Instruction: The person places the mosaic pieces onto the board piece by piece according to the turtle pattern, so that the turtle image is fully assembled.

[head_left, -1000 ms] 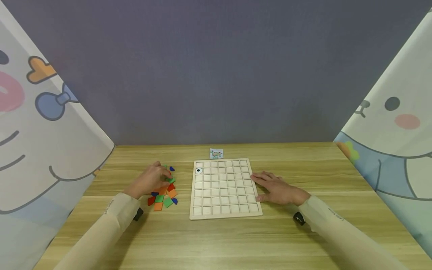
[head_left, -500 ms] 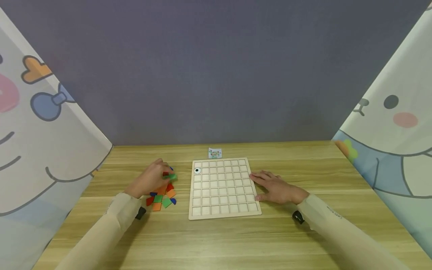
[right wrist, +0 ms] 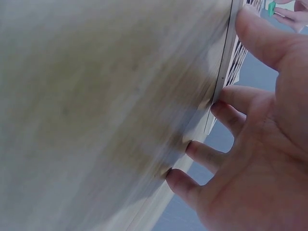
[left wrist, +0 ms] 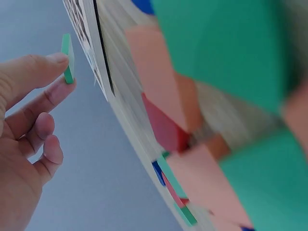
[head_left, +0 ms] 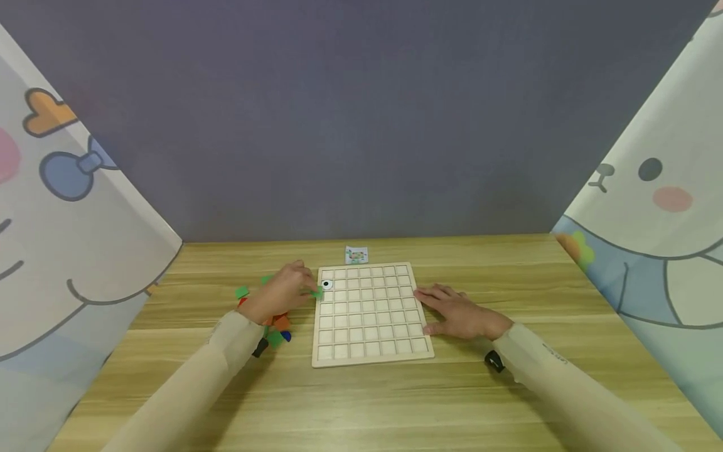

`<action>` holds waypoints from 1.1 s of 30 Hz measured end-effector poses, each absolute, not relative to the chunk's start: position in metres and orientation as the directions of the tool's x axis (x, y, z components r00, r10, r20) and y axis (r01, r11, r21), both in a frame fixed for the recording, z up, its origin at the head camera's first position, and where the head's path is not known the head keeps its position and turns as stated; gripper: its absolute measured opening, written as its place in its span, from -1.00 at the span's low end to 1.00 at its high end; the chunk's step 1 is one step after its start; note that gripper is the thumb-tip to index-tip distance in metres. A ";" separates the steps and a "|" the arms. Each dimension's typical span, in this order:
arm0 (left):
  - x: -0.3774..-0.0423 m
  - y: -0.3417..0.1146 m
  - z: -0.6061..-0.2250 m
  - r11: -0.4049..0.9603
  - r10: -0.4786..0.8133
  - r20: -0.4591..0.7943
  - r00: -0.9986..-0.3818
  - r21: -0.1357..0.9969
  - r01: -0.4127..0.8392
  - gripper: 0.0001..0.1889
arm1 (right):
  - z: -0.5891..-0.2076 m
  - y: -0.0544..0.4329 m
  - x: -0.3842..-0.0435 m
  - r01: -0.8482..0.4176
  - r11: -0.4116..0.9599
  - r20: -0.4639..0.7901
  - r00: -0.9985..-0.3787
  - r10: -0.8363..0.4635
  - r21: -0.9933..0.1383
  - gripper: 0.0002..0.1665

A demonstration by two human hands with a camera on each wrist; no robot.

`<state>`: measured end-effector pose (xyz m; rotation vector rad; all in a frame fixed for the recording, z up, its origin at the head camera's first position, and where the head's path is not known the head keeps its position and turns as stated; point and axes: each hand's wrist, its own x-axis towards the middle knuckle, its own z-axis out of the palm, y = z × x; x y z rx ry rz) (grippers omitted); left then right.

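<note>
My left hand (head_left: 289,290) pinches a green square tile (left wrist: 69,57) between thumb and forefinger. In the head view that tile overlaps the left edge of a pale wooden grid board (head_left: 367,314), just below a white eye tile (head_left: 327,284) lying in the leftmost column. The other fingers of this hand are loosely bent in the left wrist view. My right hand (head_left: 457,314) rests with spread fingers at the board's right edge, its thumb and forefinger touching the rim. In the right wrist view its remaining fingertips (right wrist: 178,180) reach down to the table.
Loose green, orange, red and blue tiles (head_left: 282,322) lie left of the board, partly hidden under the left forearm. A small printed picture card (head_left: 356,255) lies behind the board. A grey wall panel (head_left: 361,125) stands at the table's back edge (head_left: 480,237).
My left hand has picked the green tile from the pile and carried it right to the board's left edge. The right hand stays at the board; the head view has shifted slightly.
</note>
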<state>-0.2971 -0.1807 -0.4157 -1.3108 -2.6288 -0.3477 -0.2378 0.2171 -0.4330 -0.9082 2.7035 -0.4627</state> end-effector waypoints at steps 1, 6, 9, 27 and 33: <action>-0.298 -0.178 -0.416 0.580 0.764 0.265 -0.589 0.121 0.806 -0.82 | -0.433 0.217 -0.238 -0.536 0.757 -0.137 -0.775 -0.617 -0.374 -0.04; -0.300 -0.168 -0.417 0.594 0.761 0.213 -0.613 0.152 0.790 -0.84 | -0.432 0.216 -0.238 -0.529 0.757 -0.136 -0.778 -0.613 -0.385 -0.05; -0.300 -0.166 -0.418 0.611 0.755 0.172 -0.633 0.167 0.774 -0.84 | -0.432 0.216 -0.239 -0.534 0.755 -0.131 -0.777 -0.616 -0.381 -0.05; -0.297 -0.158 -0.414 0.612 0.763 0.102 -0.638 0.205 0.764 -0.87 | -0.434 0.217 -0.239 -0.537 0.754 -0.128 -0.777 -0.617 -0.378 -0.05; -0.298 -0.162 -0.416 0.597 0.771 0.133 -0.622 0.188 0.780 -0.86 | -0.433 0.217 -0.238 -0.524 0.760 -0.140 -0.781 -0.609 -0.385 -0.04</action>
